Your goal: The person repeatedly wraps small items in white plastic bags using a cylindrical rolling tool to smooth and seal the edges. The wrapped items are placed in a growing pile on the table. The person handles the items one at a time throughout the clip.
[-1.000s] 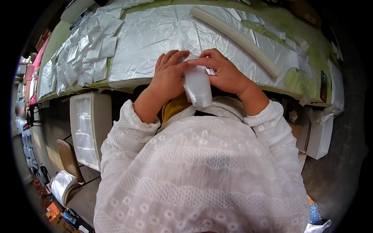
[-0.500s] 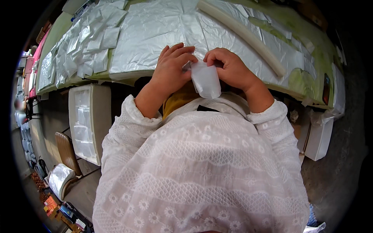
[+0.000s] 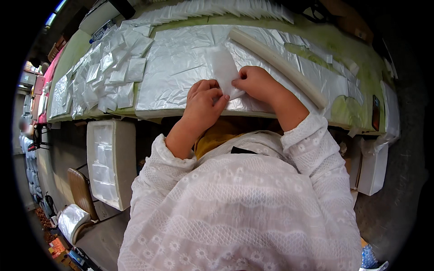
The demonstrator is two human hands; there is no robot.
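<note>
left hand (image 3: pixel 203 105): fingertips pinching the lower-left edge of 1 translucent plastic sleeve (image 3: pixel 223 65). right hand (image 3: pixel 257 83): thumb and forefinger pinching its right edge. sleeve position: over the silvery sheet (image 3: pixel 176 63), near the front edge of the green table (image 3: pixel 346 108). 1 pale tube (image 3: pixel 280 63): slanting beyond the right hand. flat packets (image 3: pixel 104 67): heaped well left, open sheet between. row of packets (image 3: pixel 221 11): along the far side.

Pale lettering on a blue packet (image 3: pixel 102 31), upper left, too small to read
</note>
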